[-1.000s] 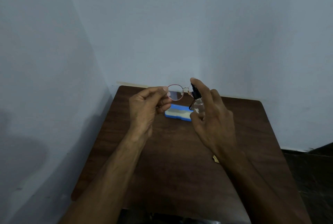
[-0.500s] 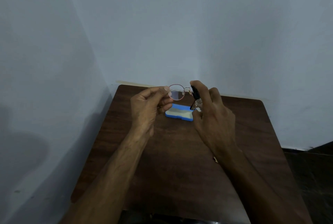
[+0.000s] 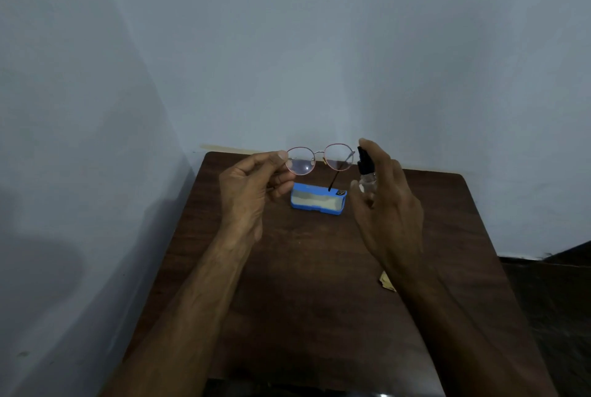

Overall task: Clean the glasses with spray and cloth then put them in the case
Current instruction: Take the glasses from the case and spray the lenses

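Thin round metal-rimmed glasses hang in the air above the table's far end, pinched at their left rim by my left hand. My right hand grips a small clear spray bottle with a black nozzle, just right of the right lens, index finger on top of the nozzle. A blue glasses case lies open on the table below the glasses, pale lining showing. A tan scrap, perhaps the cloth, peeks out beside my right forearm.
The dark wooden table stands in a corner, with pale walls at the left and behind. A dark floor lies to the right of the table.
My right hand with the spray bottle has drawn to the right, off the glasses, so both lenses now show. My left hand keeps its hold.
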Demonstrator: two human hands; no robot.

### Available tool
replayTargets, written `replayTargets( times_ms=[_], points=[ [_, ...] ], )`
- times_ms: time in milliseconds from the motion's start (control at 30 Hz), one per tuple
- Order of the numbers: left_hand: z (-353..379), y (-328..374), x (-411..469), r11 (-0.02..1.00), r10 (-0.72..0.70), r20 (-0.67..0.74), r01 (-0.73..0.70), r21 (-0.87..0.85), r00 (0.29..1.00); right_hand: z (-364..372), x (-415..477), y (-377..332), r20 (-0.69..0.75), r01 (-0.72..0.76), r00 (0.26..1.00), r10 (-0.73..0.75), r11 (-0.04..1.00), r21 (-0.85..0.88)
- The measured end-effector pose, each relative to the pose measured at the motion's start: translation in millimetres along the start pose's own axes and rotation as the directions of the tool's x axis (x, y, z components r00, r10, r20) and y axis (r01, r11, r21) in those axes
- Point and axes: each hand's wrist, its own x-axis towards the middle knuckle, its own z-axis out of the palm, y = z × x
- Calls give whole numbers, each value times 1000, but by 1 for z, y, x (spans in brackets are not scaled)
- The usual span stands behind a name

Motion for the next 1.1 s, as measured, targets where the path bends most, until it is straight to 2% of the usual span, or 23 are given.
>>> replayTargets(
  times_ms=[200, 300, 700, 900, 1000, 1100],
  points=[
    [-3, 2, 6, 1000, -7, 14, 7, -6, 1000, 0, 3, 13, -22, 30, 999, -34, 989, -146],
    [-3, 3, 7, 1000, -7, 12, 8, -8, 1000, 2, 3, 13, -42, -4, 999, -2, 988, -153],
    [-5, 3, 8, 1000, 1, 10, -1, 6, 1000, 6, 11, 22, -62, 17, 998, -26, 990, -141],
    [-6, -1, 8, 999, 5, 7, -5, 32, 1000, 9, 7, 24, -86, 13, 996, -17, 999, -50],
    [-5, -1, 7, 1000, 3, 13, -3, 26, 1000, 13, 3, 26, -124, -65, 989, 79, 991, 120],
    [-4, -4, 7, 1000, -12, 27, 11, 19, 1000, 18, -3, 36, -85, -130, 984, 159, 952, 278]
  ],
)
